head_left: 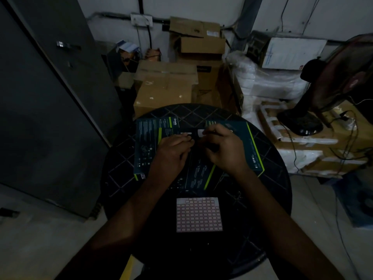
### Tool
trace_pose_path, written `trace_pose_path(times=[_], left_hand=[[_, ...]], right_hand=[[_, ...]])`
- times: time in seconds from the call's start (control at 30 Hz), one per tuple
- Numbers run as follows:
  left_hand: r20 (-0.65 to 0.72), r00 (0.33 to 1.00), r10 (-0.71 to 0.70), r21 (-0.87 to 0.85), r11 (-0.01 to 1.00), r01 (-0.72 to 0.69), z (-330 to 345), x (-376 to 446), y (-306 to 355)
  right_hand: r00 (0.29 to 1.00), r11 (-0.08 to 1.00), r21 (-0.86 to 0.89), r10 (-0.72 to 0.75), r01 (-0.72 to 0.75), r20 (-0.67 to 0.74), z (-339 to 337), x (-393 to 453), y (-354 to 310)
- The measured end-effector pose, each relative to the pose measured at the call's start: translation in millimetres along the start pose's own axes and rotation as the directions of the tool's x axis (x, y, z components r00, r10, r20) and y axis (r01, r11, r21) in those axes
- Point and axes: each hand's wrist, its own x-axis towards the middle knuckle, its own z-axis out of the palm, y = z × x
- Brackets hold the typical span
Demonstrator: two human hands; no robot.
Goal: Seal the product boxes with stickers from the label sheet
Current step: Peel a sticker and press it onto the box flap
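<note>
Desk, round, dark, with a diamond-lattice pattern, is occupying the centre and lower half of the frame.

Product boxes, dark teal with lime-green edging and small white print, are lying flat across the far half of the desk: left box at centre left, right box at centre right, and a middle box lying between them under the hands. All appear closed; their contents are not showing.

Label sheet, white with a grid of small red-outlined stickers, is lying flat on the desk in the lower centre, nearer the person than the boxes and apart from both hands. Its top rows are looking partly blank.

Left hand is resting on the boxes at centre, its fingers bending towards the right hand's; whether this grip is holding anything cannot be told in the dim light.

Right hand is meeting it fingertip to fingertip, its grip pinching a small white sticker over the far end of the middle box.

Cardboard cartons are standing stacked behind the desk at upper centre, one at the top with its flaps open; contents are not visible.

Fan is standing at the right.
</note>
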Motion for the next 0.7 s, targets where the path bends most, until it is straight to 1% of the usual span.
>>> trace_pose_path(times=[0.07,0.13,0.23,0.37,0.47,0.6,0.7], left_hand=[[0.001,1.000,0.004,0.012,1.000,-0.004,0.5,-1.5,-0.6],[-0.004,1.000,0.006,0.021,1.000,-0.006,1.0,-3.1,0.4],[-0.020,1.000,0.004,0.013,1.000,-0.004,1.9,-3.8,3.0],[-0.019,1.000,0.009,0.022,1.000,-0.009,-1.0,-2.4,4.6],[-0.007,1.000,0.000,0.031,1.000,0.000,-1.0,-3.0,4.7],[-0.012,1.000,0.012,0.032,0.999,-0.012,-3.0,-1.3,6.5],[-0.014,1.000,0.002,0.029,1.000,-0.002,-4.2,-1.0,9.1]], right_hand=[[1.000,1.000,0.022,0.003,-0.003,-0.026,1.8,-1.5,1.2],[1.000,0.999,0.039,0.017,-0.016,-0.023,1.6,-1.9,-0.4],[0.998,0.997,0.048,0.057,-0.058,0.032,-2.1,0.0,-5.1],[0.983,0.991,-0.021,0.131,-0.129,0.129,-5.6,7.8,-8.3],[0.977,0.988,-0.051,0.151,-0.145,0.150,-7.5,12.0,-8.5],[0.974,0.982,-0.023,0.189,-0.188,0.123,-4.4,10.3,-8.0],[0.971,0.969,0.066,0.237,-0.240,0.037,-0.3,9.4,-6.2]])
